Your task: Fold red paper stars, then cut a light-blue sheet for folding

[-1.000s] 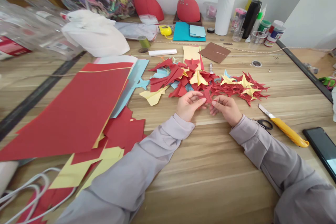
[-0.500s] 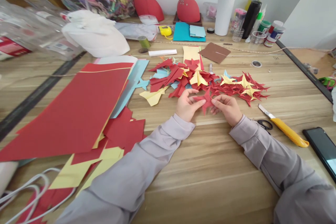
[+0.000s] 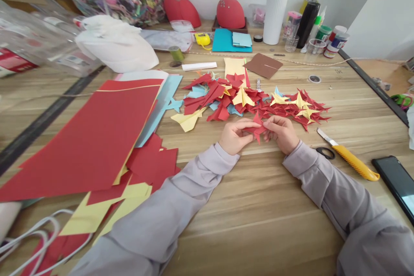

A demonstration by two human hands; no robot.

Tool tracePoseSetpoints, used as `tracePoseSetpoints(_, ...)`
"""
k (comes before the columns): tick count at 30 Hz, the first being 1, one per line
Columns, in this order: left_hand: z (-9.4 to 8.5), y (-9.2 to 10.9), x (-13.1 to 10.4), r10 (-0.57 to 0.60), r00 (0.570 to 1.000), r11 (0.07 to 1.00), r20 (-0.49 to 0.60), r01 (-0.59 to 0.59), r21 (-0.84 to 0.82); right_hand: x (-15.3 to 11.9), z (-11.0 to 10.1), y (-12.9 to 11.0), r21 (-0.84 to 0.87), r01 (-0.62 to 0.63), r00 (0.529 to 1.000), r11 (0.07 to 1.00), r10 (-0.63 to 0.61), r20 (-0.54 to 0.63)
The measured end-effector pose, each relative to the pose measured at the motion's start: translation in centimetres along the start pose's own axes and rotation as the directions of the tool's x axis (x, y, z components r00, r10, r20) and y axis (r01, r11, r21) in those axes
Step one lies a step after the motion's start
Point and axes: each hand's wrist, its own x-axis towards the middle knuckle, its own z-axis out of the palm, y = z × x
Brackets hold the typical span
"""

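A red paper star (image 3: 257,128) is held between my two hands, just in front of a long heap of folded paper. My left hand (image 3: 237,135) pinches its left side, fingers stretched over the paper and thumb below. On the right side, my right hand (image 3: 282,133) grips a point of the star between thumb and forefinger. Behind my hands lie red paper pieces (image 3: 223,99), with several yellow stars (image 3: 300,100) on the red ones at the right. A yellow folded piece (image 3: 188,120) rests left of the heap.
Large red sheets (image 3: 87,138) and paper scraps cover the left side. At the right are a yellow cutter (image 3: 355,163), black scissors (image 3: 325,152) partly hidden by my sleeve, and a phone (image 3: 396,183). Bottles, cups and a tape measure (image 3: 202,39) stand along the back.
My left hand's grip has shifted: its fingers now lie over the star's left side, with the thumb lower. The star has turned slightly and sits a little further right.
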Motion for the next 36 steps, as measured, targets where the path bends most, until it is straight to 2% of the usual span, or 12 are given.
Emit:
tracePoseSetpoints(5,0.2,0.3,-0.1,0.004,1.000,0.999,-0.023,-0.003,0.046,0.0,0.0,0.2,0.003,0.006,1.000,1.000,-0.006,-0.011)
tracePoseSetpoints(10,0.2,0.5,-0.1,-0.032,0.998,0.999,-0.056,0.033,0.013,0.2,0.0,0.1,0.049,0.012,0.998,0.999,-0.009,-0.063)
tracePoseSetpoints(14,0.1,0.2,0.0,-0.131,0.978,0.989,-0.161,0.118,-0.091,0.1,-0.1,0.1,0.073,0.059,0.996,0.996,-0.054,-0.069)
tracePoseSetpoints(17,0.1,-0.1,0.1,-0.166,0.961,0.980,-0.220,0.137,-0.142,-0.1,-0.1,0.3,0.031,0.104,0.995,0.994,-0.104,-0.005)
tracePoseSetpoints(20,0.1,-0.1,0.1,-0.174,0.962,0.979,-0.210,0.146,-0.141,-0.2,0.1,0.5,-0.039,0.150,0.988,0.988,-0.149,0.031)
tracePoseSetpoints(24,0.1,0.0,0.0,-0.180,0.970,0.979,-0.164,0.159,-0.129,-0.2,0.4,0.8,-0.088,0.161,0.987,0.983,-0.161,0.003)
tracePoseSetpoints(30,-0.1,0.0,0.0,-0.046,0.988,0.998,-0.145,0.051,0.028,0.1,0.2,1.2,-0.108,0.187,0.982,0.976,-0.186,0.014)
tracePoseSetpoints(36,0.1,-0.2,-0.1,-0.109,0.982,0.993,-0.154,0.100,-0.065,0.3,0.1,1.6,-0.142,0.206,0.978,0.968,-0.207,0.009)
